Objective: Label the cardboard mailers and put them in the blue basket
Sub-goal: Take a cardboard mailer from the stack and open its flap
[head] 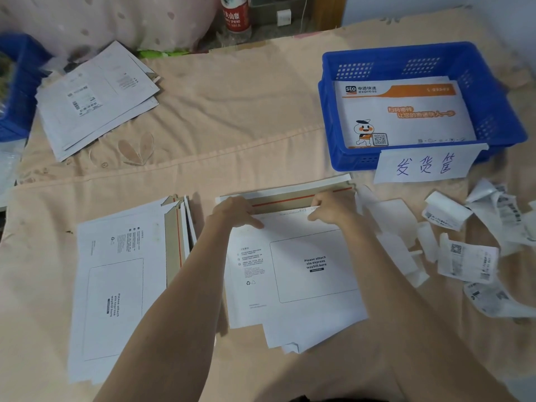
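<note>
Head view looks down on a peach cloth-covered surface where a white cardboard mailer (293,265) lies flat in front of the person, its printed waybill box facing up. Its brown flap (290,197), with a red strip along it, is open at the far edge. The left hand (236,211) is curled over the mailer's far left corner, fingers pinching at the mouth where the flap begins. The right hand (330,206) is closed in the same manner on the far right part of that edge, thumb and fingers gripping the top sheet. Both forearms stretch over the mailer from the near side.

A stack of unlabelled mailers (121,288) lies just left of the left arm, flaps open toward the centre. A second pile of mailers (98,100), one bearing a label, sits far left. The blue basket (490,91) stands at the far right, well beyond the hands, with an orange-and-white mailer (403,114) lying inside and a handwritten paper sign (425,166) on its near wall. Loose labels and backing strips (470,248) are scattered to the right of the right arm.
</note>
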A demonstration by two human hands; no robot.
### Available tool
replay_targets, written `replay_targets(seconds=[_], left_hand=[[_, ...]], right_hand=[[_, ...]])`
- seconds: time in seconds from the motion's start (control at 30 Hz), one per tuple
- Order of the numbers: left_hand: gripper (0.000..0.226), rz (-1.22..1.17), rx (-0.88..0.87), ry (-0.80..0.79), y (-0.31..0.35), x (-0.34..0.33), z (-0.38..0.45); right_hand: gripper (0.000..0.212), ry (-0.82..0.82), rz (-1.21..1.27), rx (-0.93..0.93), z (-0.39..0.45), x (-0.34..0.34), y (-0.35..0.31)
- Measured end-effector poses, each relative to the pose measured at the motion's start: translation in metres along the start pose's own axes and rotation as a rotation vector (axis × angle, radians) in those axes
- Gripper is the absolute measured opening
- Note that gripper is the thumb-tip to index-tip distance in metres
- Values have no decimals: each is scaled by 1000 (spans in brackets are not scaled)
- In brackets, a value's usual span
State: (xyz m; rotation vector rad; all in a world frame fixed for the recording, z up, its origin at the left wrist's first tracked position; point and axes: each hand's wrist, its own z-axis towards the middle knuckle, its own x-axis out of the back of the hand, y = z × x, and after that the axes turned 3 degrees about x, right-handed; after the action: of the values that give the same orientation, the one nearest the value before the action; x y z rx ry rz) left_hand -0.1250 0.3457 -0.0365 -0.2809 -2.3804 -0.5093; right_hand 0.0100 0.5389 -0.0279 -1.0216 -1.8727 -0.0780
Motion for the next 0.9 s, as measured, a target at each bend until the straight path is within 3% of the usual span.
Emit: replay_targets(seconds=[0.2, 0.3, 0.37, 0.47, 0.57, 0.9], left_hand=[[50, 30, 41, -4, -3, -8, 0], [50, 44, 75, -9, -4, -11, 1], [50, 38, 85, -3, -4, -13, 2], [45, 21, 97, -15, -4, -13, 1], [46, 15, 102, -8, -3, -11, -1], [46, 138, 72, 126, 8, -4, -18]], right_hand=[[41, 73, -80, 21, -1, -4, 1], [36, 17, -167, 19, -1, -2, 2], [22, 4, -183, 24, 0, -1, 3], [32, -33, -187, 22, 1, -1, 3], [19, -25, -179, 18, 1, -2, 3], [29, 107, -95, 2, -6, -10, 4]])
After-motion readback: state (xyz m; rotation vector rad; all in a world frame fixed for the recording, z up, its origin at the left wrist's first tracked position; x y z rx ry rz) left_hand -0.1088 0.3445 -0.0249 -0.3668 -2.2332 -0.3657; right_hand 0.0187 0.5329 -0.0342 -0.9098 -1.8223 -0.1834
